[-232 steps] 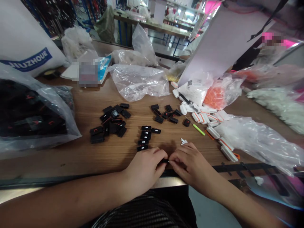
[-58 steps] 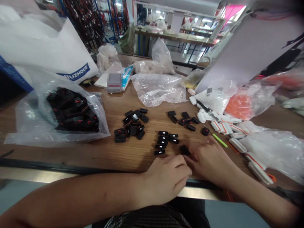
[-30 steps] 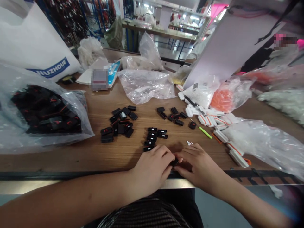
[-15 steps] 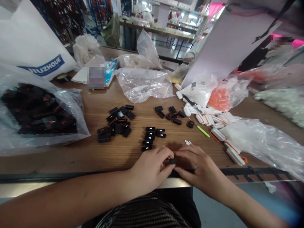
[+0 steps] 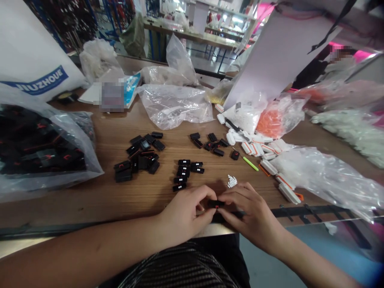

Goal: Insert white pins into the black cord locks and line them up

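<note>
My left hand (image 5: 184, 214) and right hand (image 5: 249, 210) angle inward, both grips clenched on one black plastic piece (image 5: 216, 204), held at the near edge of the tabletop (image 5: 99, 208). About seven white-dotted black pieces (image 5: 183, 174) lie just ahead.

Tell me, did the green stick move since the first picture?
No, the green-handled pick lies just where it was, beside the black plastic piece.

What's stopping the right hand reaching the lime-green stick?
Probably nothing: the stick lies ahead of the right hand, white bits off to one side. Its fingers are pinching a black connector, though.
</note>
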Motion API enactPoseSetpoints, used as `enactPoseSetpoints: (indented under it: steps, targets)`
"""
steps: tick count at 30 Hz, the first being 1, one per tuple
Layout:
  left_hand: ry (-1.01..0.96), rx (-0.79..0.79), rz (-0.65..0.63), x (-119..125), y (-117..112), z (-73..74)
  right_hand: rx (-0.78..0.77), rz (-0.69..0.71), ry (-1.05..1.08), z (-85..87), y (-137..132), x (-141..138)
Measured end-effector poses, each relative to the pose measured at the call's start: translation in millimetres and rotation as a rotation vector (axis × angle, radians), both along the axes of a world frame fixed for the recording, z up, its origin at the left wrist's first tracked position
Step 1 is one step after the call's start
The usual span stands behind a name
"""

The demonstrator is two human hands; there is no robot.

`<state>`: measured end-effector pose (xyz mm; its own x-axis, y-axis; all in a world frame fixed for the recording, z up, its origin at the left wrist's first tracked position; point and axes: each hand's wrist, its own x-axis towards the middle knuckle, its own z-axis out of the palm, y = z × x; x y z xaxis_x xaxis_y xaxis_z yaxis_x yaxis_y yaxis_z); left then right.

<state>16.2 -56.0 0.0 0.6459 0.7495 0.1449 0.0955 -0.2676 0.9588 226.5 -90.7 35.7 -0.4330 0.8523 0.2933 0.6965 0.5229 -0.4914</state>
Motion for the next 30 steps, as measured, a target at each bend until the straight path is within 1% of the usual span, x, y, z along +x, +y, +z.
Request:
enactPoseSetpoints:
  steps: [5, 10, 13, 16, 18, 20, 23, 27, 30]
  targets:
    - [0.147, 0.17, 0.027, 0, 1, -2.9, 0.003, 0.012, -0.068, 1.1, 1, -1]
    - [0.248, 0.212, 0.022, 0, 3, 0.2, -0.041, 0.002, -0.082, 1.0, 1, 1]
    - [0.239, 0.2, 0.008, 0, 4, 2.1, -0.099, -0.013, -0.087, 0.7, 1, 4]
    - [0.168, 0.179, -0.018, -1, 3, 3.0, -0.161, -0.004, -0.111, 2.7, 1, 7]
    - [0.114, 0.168, -0.003, -1, 3, 3.0, -0.177, -0.004, -0.129, 5.4, -1, 5]
    - [0.077, 0.147, 0.044, -1, 2, 2.5, -0.156, -0.023, -0.135, 7.7, -2, 2]
    - [0.069, 0.115, 0.107, -1, 0, 0.8, -0.074, -0.073, -0.13, 6.3, -4, -6]
    - [0.081, 0.108, 0.092, 1, -1, -2.9, 0.034, -0.197, -0.21, -6.9, -3, -14]
    - [0.153, 0.148, 0.08, 2, 0, -5.4, 0.051, -0.261, -0.272, -17.1, -3, -20]
